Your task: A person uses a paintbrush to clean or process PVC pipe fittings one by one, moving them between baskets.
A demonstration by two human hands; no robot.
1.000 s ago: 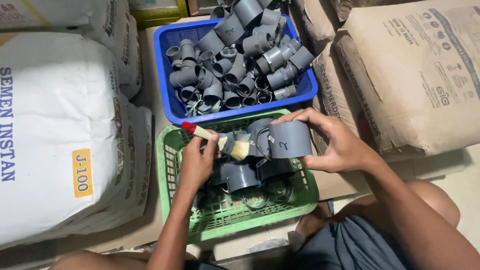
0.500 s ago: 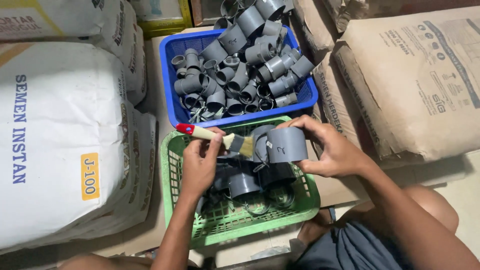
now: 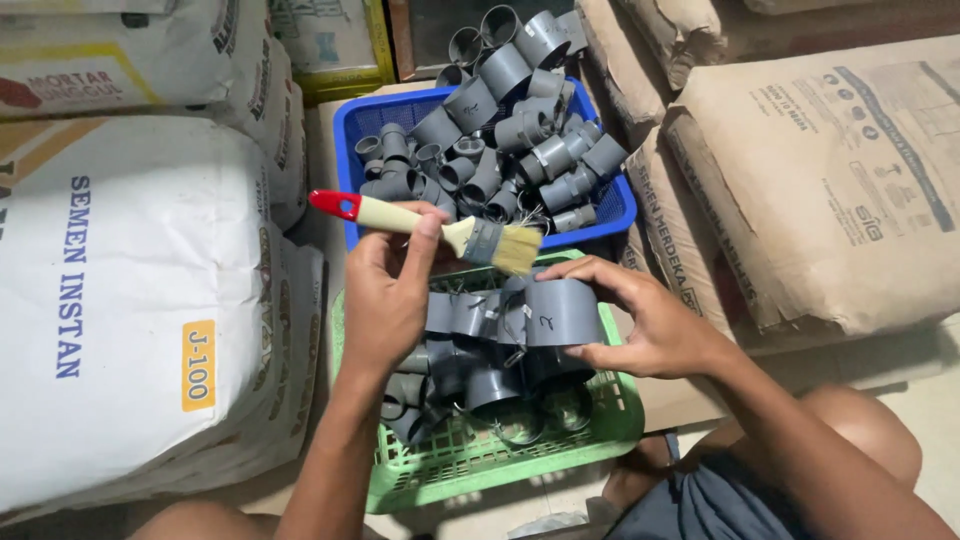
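The left hand (image 3: pixel 385 300) is closed around a paintbrush (image 3: pixel 440 228), fingers and thumb pinching the pale wooden handle near its middle, so the red tip points to 9 o'clock and the bristles to 3 o'clock. The right hand (image 3: pixel 645 325) grips a grey pipe fitting (image 3: pixel 562 312), thumb under it and fingers over its top, holding it just above the green basket (image 3: pixel 480 465). The bristles hang just above the fitting, at its 11 o'clock, not clearly touching it. More grey fittings lie in the green basket under both hands, and a blue basket (image 3: pixel 352 125) at 12 o'clock is heaped full of similar ones. Big sacks (image 3: pixel 130 300) stand at 9 o'clock and brown paper ones (image 3: pixel 840 190) at 2 o'clock. I judge the fitting to be light, stiff plastic with a smooth and maybe dusty wall, so it can slip a little; holding it across the outer wall as now, with the open end free, looks the safe way. The brush is light too, its bristles soft, and the handle is the place to hold it
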